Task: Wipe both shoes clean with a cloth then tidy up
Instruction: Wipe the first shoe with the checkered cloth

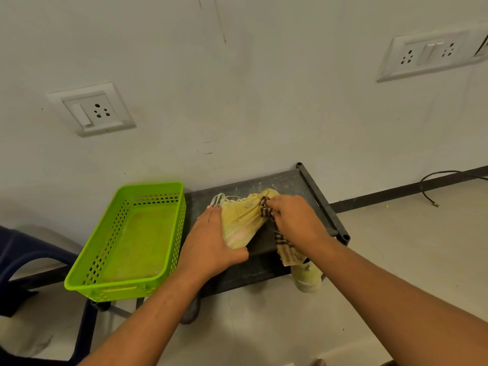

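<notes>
- Standing at the left end of the dark table (pixel 285 180), the green basket (pixel 105 290) is rigid perforated plastic, probably light, and likely the place for tidying up.
- The left hand (pixel 211 241) steadies the yellow shoe (pixel 240 217); its grip is curled round the shoe's near end, with the thumb under the edge.
- The yellow shoe lies on the table between both hands, its laces (pixel 219 198) trailing loose toward the wall. The upper looks like soft knit fabric, so it should be light and yield under pressure. It is best held at the firmer sole or heel, as here.
- The checked cloth (pixel 287 249) is limp. One bunched end touches the shoe's upper and the rest hangs down off the table's near edge. It needs gathering into a pad to wipe well.
- The right hand (pixel 295 220) pinches the bunched cloth against the shoe, its grip pressed together on the fabric.
- The second shoe (pixel 307 277) shows at the table's near right corner, partly hidden by cloth and forearm. Whether it rests on the floor cannot be told.
</notes>
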